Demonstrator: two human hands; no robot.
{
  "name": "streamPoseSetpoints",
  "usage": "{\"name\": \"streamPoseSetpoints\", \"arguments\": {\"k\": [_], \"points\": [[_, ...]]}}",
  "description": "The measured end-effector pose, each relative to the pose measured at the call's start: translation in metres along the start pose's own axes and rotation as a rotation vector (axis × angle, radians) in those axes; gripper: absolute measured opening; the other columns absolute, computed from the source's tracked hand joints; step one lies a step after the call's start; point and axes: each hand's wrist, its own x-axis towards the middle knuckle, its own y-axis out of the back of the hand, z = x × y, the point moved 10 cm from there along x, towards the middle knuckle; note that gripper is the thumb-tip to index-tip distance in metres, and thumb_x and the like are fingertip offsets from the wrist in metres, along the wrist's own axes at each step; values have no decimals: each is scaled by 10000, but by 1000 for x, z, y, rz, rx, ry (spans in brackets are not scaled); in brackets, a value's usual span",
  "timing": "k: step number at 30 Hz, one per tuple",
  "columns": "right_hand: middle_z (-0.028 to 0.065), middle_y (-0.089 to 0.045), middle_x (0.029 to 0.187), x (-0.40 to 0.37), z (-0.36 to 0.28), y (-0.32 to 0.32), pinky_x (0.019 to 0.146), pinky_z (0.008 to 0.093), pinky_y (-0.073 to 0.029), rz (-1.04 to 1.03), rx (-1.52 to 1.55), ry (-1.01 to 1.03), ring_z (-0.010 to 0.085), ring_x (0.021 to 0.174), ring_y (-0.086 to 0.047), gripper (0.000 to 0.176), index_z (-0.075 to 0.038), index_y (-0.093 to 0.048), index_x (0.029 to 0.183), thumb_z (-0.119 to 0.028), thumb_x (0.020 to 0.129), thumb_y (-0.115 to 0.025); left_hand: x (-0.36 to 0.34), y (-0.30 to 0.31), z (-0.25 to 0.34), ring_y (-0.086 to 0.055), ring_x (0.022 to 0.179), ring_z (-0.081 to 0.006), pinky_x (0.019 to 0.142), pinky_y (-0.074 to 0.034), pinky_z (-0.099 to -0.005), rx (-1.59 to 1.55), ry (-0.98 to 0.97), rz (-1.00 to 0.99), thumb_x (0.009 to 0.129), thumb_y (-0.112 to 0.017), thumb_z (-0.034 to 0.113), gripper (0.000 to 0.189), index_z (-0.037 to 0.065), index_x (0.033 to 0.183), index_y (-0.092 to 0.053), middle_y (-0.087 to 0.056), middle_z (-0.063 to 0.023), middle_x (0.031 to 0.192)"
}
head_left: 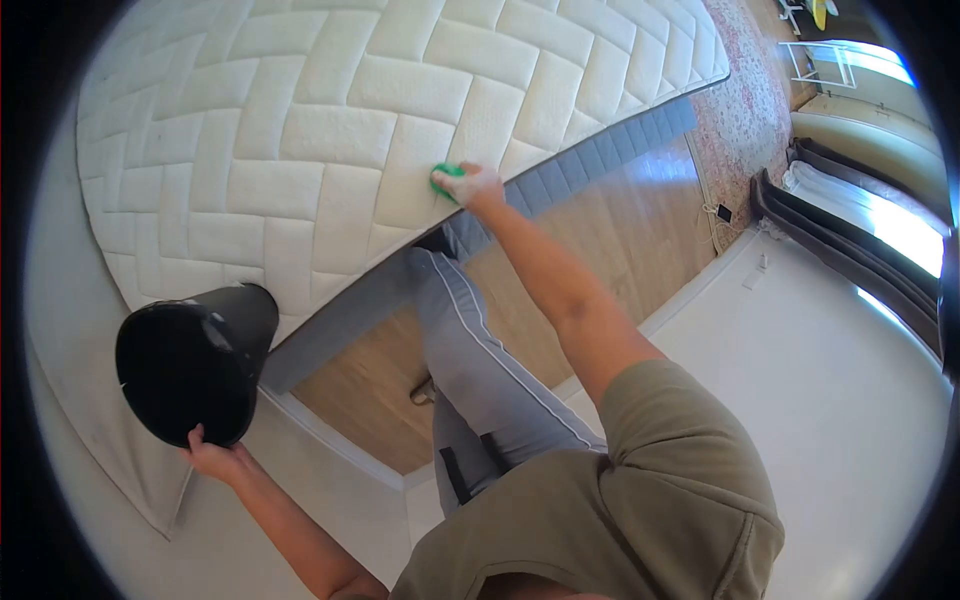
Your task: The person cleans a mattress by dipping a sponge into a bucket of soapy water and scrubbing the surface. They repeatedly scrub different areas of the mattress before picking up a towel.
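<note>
From my remote view, left side first: a black bin [185,365] leans, its wide dark end facing the camera and its far end at the near edge of the mattress [395,85]; contact there I cannot confirm. The left hand [217,460] has its grip clamped on the bin's lower rim. I judge the bin thin-walled, stiff and smooth; weight depends on contents, which I cannot see. Best hold: rim, with support beneath.

Further right, a green sponge [446,182] sits on the quilted top, near the edge. The right hand [478,188] has its grip closed around it. I expect it to be light, soft and squashable, slippery if wet; hold by the sides, palm over the back. Hand looks whitish, perhaps foam.

Far right: patterned rug [745,90] on the floor.
</note>
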Motion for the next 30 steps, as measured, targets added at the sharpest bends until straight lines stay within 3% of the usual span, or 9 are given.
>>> {"name": "streamPoseSetpoints", "arguments": {"k": [4,6,12,15,18,20,22,26,30], "points": [[108,-644,917,1,-13,-38,738,327,-497,-328,403,-118,218,837,-620,691,-47,-629,1051,-609,650,-666,-41,-25,25,-576,901,-271,790,-495,-365,-52,-62,-97,698,-510,-45,437,-23,1135,-500,-563,-145,1052],[85,-625,861,-62,-109,1,690,312,-494,-477,552,139,172,767,-599,629,-61,-617,1026,-568,662,-688,-76,-40,42,-576,913,-251,812,-483,-337,-74,-77,-150,661,-472,-82,520,-39,1178,-512,-571,-145,1081],[182,-617,1008,-284,-292,19,777,349,-483,-695,-324,1095,302,969,-596,626,-14,-493,1132,-349,661,-735,-167,-95,59,-566,974,-200,881,-432,-287,62,-232,-483,686,-445,-100,539,-72,1224,-472,-577,-138,1103],[173,-595,1111,-255,-230,-78,850,424,-452,-732,-1001,878,305,1061,-565,487,-18,-518,1177,-189,732,-619,-227,-130,75,-558,1014,-204,909,-417,-288,31,-180,-593,687,-416,-106,562,-88,1248,-438,-554,-162,1151],[183,-552,1181,-170,-171,-101,959,462,-364,-602,-833,650,340,1121,-511,476,-24,-480,1234,-236,808,-492,-271,-166,62,-538,1055,-221,920,-412,-294,-5,-102,-716,688,-393,-109,586,-84,1273,-414,-533,-169,1180],[195,-503,1233,-119,-149,-74,1015,443,-302,-263,-310,692,352,1157,-467,459,-10,-484,1227,-206,812,-463,-304,-190,74,-535,1060,-226,913,-412,-288,-24,-145,-778,680,-398,-101,579,-93,1259,-423,-531,-186,1174],[199,-481,1245,-99,-114,-50,1021,414,-294,167,-448,791,360,1156,-450,397,-8,-528,1156,-178,805,-457,-328,-211,84,-551,1016,-220,879,-426,-280,-25,-222,-794,675,-406,-97,575,-93,1250,-433,-549,-181,1122],[249,-477,1212,-52,-37,-76,969,390,-352,-165,-648,748,359,1138,-467,471,-12,-414,1250,-165,809,-468,-359,-248,76,-538,1047,-204,918,-395,-276,-59,-74,-919,689,-411,-76,554,-99,1242,-440,-544,-166,1147],[216,-529,1141,-91,-86,-25,917,385,-386,-680,-918,742,326,1086,-512,385,-37,-492,1143,-156,777,-516,-376,-277,87,-530,1058,-193,920,-391,-267,-49,-141,-920,678,-413,-93,569,-98,1247,-435,-541,-175,1150]]}}
